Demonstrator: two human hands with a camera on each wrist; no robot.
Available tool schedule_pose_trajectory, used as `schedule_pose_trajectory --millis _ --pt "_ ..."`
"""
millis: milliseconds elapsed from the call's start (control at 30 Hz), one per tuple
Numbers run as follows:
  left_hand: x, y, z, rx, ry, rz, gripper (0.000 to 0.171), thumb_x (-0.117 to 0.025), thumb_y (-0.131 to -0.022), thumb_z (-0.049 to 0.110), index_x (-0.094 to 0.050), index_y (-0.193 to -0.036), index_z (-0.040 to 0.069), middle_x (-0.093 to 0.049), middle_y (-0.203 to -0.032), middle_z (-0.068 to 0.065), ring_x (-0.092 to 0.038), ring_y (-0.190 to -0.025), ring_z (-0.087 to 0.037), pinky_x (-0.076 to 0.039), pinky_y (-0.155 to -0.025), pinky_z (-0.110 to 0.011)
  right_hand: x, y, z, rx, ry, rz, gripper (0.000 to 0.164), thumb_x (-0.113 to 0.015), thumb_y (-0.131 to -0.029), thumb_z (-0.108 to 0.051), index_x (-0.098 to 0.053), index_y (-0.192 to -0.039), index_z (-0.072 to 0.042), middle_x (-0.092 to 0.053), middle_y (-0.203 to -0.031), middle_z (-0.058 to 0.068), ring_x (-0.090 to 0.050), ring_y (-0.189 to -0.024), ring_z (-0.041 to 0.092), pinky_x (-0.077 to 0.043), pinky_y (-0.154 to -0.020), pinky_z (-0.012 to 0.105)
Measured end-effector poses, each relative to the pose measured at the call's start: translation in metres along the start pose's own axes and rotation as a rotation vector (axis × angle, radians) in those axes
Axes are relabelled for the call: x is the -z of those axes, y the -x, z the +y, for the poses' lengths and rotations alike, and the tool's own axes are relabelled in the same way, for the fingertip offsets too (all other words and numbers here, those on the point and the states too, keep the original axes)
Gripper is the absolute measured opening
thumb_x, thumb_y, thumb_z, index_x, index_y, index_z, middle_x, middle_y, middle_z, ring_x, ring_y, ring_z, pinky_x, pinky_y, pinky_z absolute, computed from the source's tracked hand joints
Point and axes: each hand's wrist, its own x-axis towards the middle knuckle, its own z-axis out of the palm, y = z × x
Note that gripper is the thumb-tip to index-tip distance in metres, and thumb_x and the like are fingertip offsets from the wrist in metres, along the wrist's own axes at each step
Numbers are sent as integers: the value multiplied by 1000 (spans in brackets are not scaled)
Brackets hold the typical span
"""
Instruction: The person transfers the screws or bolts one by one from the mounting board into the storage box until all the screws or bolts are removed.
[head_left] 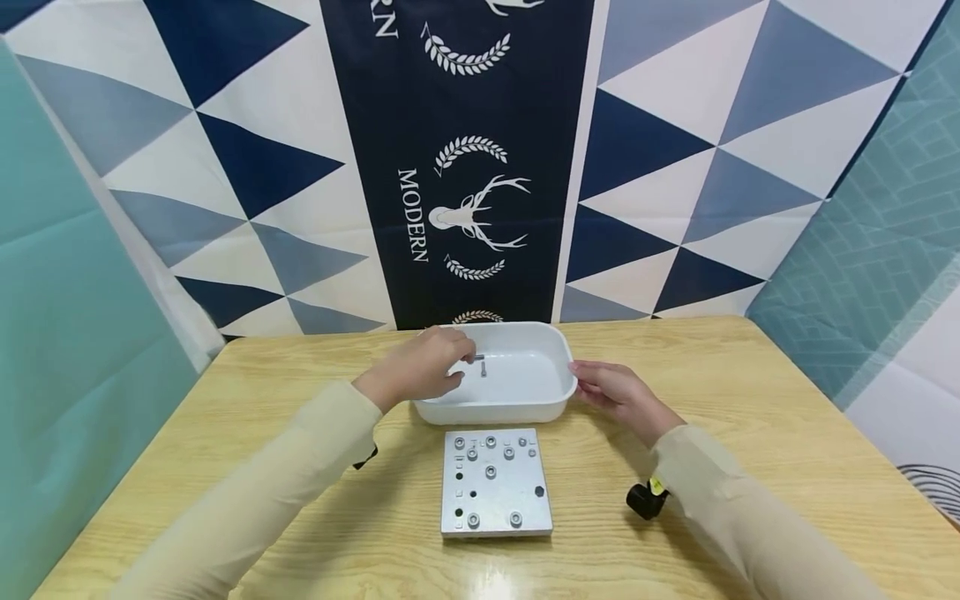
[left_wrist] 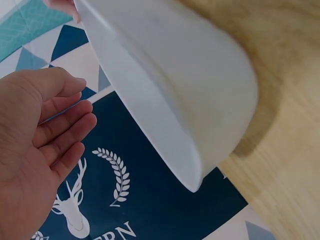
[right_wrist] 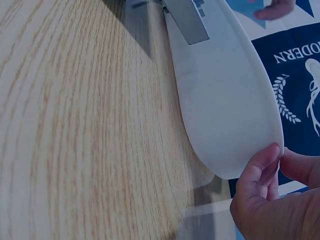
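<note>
A white tray with rounded corners stands at the table's far side. My left hand hovers over its left part, fingers loosely bent; the left wrist view shows nothing held in that hand. Two small screws lie on the tray floor close to its fingertips. At the tray's right end, my right hand pinches the rim between thumb and fingers, as the right wrist view shows with the hand at the tray wall. In front of the tray lies a metal plate with several bolts and holes.
The wooden table reaches back to a patterned cloth just behind the tray. A black wrist-worn device sticks out beneath the right sleeve. Teal cloth hangs at the left and right sides.
</note>
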Motion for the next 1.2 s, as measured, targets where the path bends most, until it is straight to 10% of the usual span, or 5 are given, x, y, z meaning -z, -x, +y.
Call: schedule_pose_trajectory --millis 667,1200 --pt "-35 57 36 -107 16 43 10 -68 -81 8 -64 -87 14 -66 -83 5 -57 -78 -10 -48 -77 -26 -2 2 0 -16 9 11 61 -60 -94 -17 -34 -146 2 -67 -83 -5 -62 -74 3 -55 -75 16" --pt "-38 64 42 -77 -48 6 8 -67 -85 10 -68 -91 15 -69 -88 6 -59 -82 -10 -49 -82 -25 -1 4 -2 -20 6 13 59 -60 -94 -16 -35 -145 1 -69 -80 -5 -62 -73 3 -55 -70 15"
